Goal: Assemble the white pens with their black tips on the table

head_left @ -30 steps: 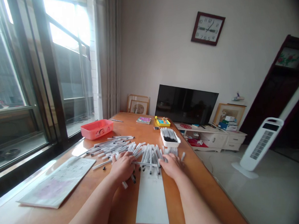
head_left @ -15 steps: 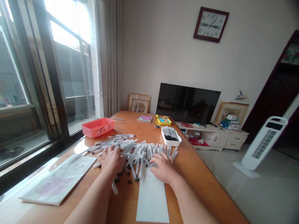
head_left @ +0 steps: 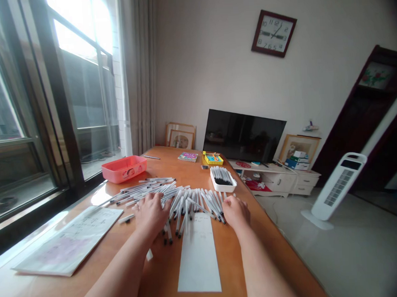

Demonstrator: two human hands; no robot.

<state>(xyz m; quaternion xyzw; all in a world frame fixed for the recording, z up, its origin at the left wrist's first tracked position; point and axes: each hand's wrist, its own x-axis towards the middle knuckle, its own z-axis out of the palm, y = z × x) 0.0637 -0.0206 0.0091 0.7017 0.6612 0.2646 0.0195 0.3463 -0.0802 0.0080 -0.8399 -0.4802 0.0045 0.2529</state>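
A spread of clear-barrelled pens [head_left: 197, 198] with black tips lies across the middle of the wooden table. My left hand [head_left: 152, 214] rests over their left part, open, fingers apart and touching several pens. At the right end of the pile is my right hand [head_left: 236, 212], its fingers curled in beside the pen ends; whatever they may hold is hidden. Between my forearms, a long white paper strip [head_left: 198, 260] reaches under the near pens. Just beyond my right hand stands a white tray [head_left: 226, 188] filled with similar pens.
A pink plastic box [head_left: 125, 170] stands at the back left, and a paper booklet [head_left: 68, 241] lies on the left. Farther back are a small colourful book [head_left: 188, 156] and a yellow box [head_left: 213, 158]. The table's right edge runs beside my right forearm.
My right hand has moved right, off the paper strip to the end of the pile, and its fingers have curled. More of the strip shows. My left hand stays over the pens.
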